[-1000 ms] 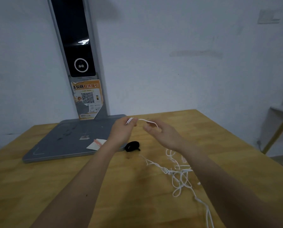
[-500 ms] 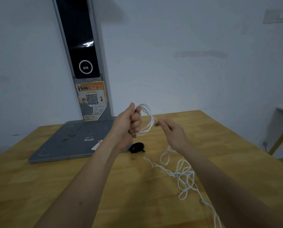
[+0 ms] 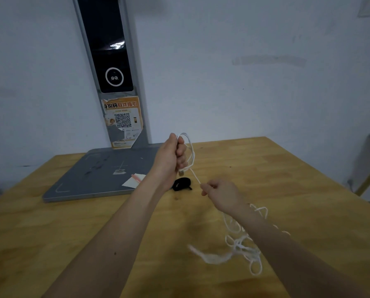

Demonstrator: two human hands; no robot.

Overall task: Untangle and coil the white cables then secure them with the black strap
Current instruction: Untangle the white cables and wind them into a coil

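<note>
White cables loop through the left hand, fisted around a small coil above the desk; the right hand pinches the strand running down from it; the remaining tangle lies under the right forearm; the black strap rests between the hands.

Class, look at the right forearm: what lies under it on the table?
A tangle of white cable shows on both sides of the right forearm; the stretch directly beneath is hidden.
</note>
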